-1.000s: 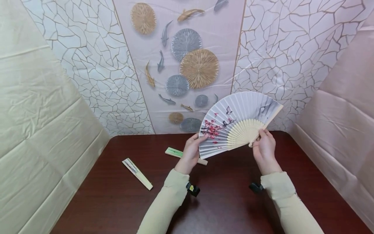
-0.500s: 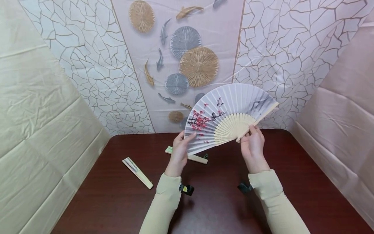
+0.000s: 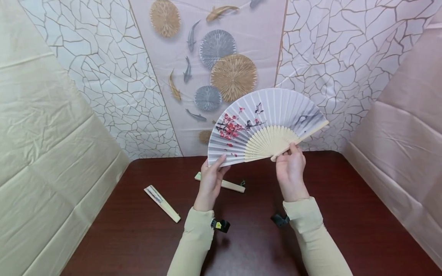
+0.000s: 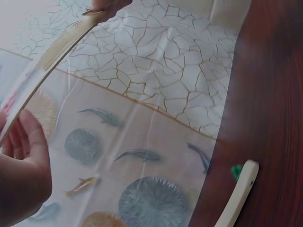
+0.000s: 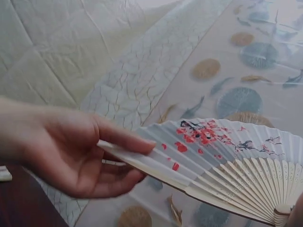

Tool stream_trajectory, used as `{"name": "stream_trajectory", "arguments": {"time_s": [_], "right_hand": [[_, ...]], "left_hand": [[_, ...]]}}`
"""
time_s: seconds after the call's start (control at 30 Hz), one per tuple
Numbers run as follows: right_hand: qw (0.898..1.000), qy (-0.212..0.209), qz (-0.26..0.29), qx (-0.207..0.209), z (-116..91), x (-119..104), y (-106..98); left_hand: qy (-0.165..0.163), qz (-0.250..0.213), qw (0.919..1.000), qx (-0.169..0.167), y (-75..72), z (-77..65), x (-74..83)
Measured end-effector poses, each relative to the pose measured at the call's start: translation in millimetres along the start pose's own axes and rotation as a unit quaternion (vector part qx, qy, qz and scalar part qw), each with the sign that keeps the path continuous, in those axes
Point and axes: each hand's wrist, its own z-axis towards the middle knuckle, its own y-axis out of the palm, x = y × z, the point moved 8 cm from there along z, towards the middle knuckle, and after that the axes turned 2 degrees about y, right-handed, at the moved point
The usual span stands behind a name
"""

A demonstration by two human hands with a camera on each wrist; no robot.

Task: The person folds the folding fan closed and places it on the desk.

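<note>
A folding fan (image 3: pixel 267 115) is spread wide above the table, its pale cloth painted with red blossoms, dark branches and small birds over light wooden ribs. My left hand (image 3: pixel 209 184) pinches its left outer edge, thumb in front and fingers behind; the right wrist view shows this left hand (image 5: pixel 71 151) from the side. At the rib end, my right hand (image 3: pixel 292 172) grips the right guard stick near the pivot. The left wrist view catches the fan (image 4: pixel 52 61) nearly edge-on.
On the dark red table (image 3: pixel 241 237) lie two folded fans: one with a green tassel (image 3: pixel 233 186), partly behind my left hand, and another (image 3: pixel 162 203) further left. Patterned cloth (image 3: pixel 110 76) hangs behind the table, and plain cloth (image 3: pixel 41 153) hangs at the sides.
Both hands have carried the spread fan left and upward. The fan has tilted so its left edge is higher than before. The folded fans have stayed put.
</note>
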Motion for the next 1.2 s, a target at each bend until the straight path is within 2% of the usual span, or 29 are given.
{"name": "stream_trajectory", "arguments": {"time_s": [0.13, 0.23, 0.37, 0.5, 0.6, 0.77, 0.87, 1.0, 1.2], "right_hand": [[1.000, 0.000, 0.011, -0.009, -3, 6, 4], [1.000, 0.004, 0.019, -0.008, -6, 9, 2], [0.999, 0.009, 0.037, 0.005, -8, 14, -2], [1.000, 0.013, 0.025, 0.005, -11, 22, -1], [1.000, 0.019, 0.008, -0.003, -13, 28, -1], [0.999, 0.024, -0.037, -0.022, -17, 34, -4], [0.998, 0.017, -0.058, -0.026, -19, 34, -6], [0.998, 0.017, -0.060, -0.019, -20, 34, -9], [0.995, 0.043, -0.087, -0.033, -24, 36, -10]], "left_hand": [[0.004, -0.064, 0.9975, 0.029, -1.3, -2.9, -6.3], [-0.006, -0.086, 0.9956, 0.038, 2.4, -6.5, -16.4], [-0.022, -0.077, 0.9962, 0.034, 12.6, -10.5, -28.7], [-0.036, -0.065, 0.9967, 0.034, 20.8, -12.4, -37.3], [-0.037, -0.061, 0.9966, 0.043, 21.4, -13.5, -39.3], [-0.028, -0.060, 0.9964, 0.053, 16.3, -12.1, -31.9], [-0.024, -0.049, 0.9978, 0.038, 15.5, -9.7, -24.4], [-0.007, -0.029, 0.9992, 0.025, 12.9, -5.3, -11.2], [0.013, -0.009, 0.9998, 0.012, 9.8, -0.3, 6.9]]}}
